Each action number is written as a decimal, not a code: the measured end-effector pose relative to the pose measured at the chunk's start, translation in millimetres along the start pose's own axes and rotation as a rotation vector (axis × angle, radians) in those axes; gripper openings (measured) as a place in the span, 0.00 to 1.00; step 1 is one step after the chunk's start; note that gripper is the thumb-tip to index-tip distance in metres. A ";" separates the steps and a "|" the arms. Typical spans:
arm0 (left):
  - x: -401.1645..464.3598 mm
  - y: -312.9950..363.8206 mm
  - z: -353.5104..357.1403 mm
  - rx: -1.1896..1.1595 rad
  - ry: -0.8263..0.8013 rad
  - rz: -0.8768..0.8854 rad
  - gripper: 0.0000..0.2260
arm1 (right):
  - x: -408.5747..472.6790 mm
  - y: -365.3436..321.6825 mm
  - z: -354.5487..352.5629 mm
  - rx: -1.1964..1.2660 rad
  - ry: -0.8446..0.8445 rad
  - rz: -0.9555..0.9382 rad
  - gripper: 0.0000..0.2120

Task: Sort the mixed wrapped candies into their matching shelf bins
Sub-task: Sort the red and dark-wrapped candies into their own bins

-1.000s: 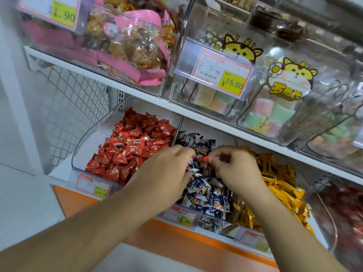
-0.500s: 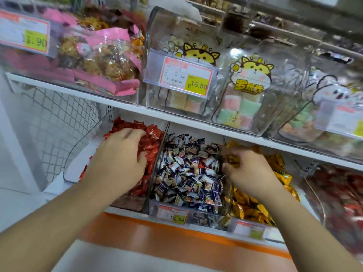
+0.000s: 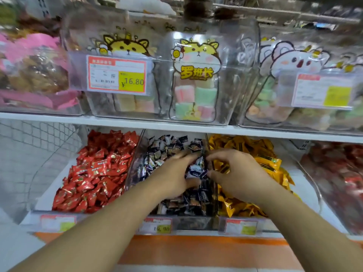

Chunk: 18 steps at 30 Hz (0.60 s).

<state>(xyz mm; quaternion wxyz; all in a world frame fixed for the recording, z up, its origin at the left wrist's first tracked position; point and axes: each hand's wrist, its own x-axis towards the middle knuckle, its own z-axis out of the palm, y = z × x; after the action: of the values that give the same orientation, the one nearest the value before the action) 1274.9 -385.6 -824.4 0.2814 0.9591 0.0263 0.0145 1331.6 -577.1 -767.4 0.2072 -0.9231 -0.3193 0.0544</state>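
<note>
Dark blue-and-white wrapped candies fill the middle clear bin on the lower shelf, where a person's two hands meet over the heap. The left hand lies palm down on the dark candies, fingers stretched forward and blurred, thumb tucked against the wrappers; whether it has hold of any piece cannot be told. The right hand hovers at the clear divider between the middle bin and the one to its right, fingers curled with thumb and forefinger drawn close, but any candy between them is too blurred to make out. Red wrapped candies are piled in the left bin, and yellow wrapped candies fill the bin on the right, partly under the right wrist. A further bin of red packets sits at the far right edge. Price tags line the bin fronts above an orange shelf edge. On the upper shelf, clear bins hold cartoon-printed bags of pastel marshmallow cubes, with a price label reading 16.80, and pink-trimmed snack bags stand at the left.
</note>
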 end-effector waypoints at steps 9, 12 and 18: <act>6.5 -0.5 1.1 0.061 -0.009 -0.059 0.25 | 6.5 9.0 1.4 0.083 0.026 -0.022 0.16; -6.4 5.8 3.8 0.119 0.045 -0.070 0.18 | 5.4 11.3 2.5 0.129 0.021 -0.021 0.16; -21.3 13.6 5.2 0.160 0.122 -0.080 0.09 | 1.0 11.4 0.7 0.152 0.022 -0.032 0.17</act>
<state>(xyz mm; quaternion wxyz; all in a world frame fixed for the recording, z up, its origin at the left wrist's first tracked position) 1254.5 -401.1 -821.7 0.2021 0.9740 0.0830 0.0596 1338.7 -584.3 -772.8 0.2809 -0.9001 -0.3266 0.0648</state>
